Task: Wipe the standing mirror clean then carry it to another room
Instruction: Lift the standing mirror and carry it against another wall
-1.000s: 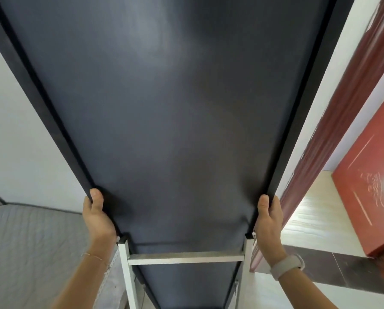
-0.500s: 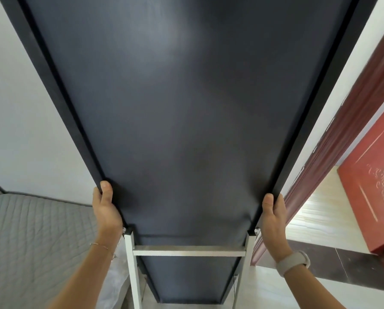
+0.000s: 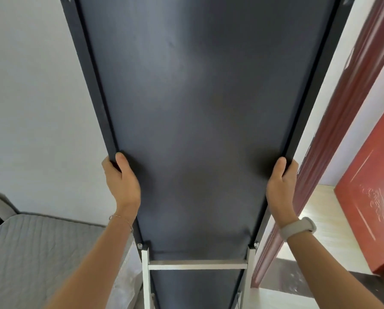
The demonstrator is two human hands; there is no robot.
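Two hands, left hand [image 3: 122, 181] and right hand [image 3: 280, 184], grip the side rails of the standing mirror [image 3: 200, 108], whose dark back faces the camera. Wiping cannot be judged; carrying appears underway, the red doorway [image 3: 333, 134] just beside it.

A plain white wall [image 3: 30, 108] fills the left side. Low on the left is a bed with a grey quilted cover [image 3: 41, 253]. On the right stands a dark red wooden door frame [image 3: 333, 139]. Past it are a red carved door [image 3: 369, 210] and a pale wooden floor [image 3: 320, 230] in bright light.
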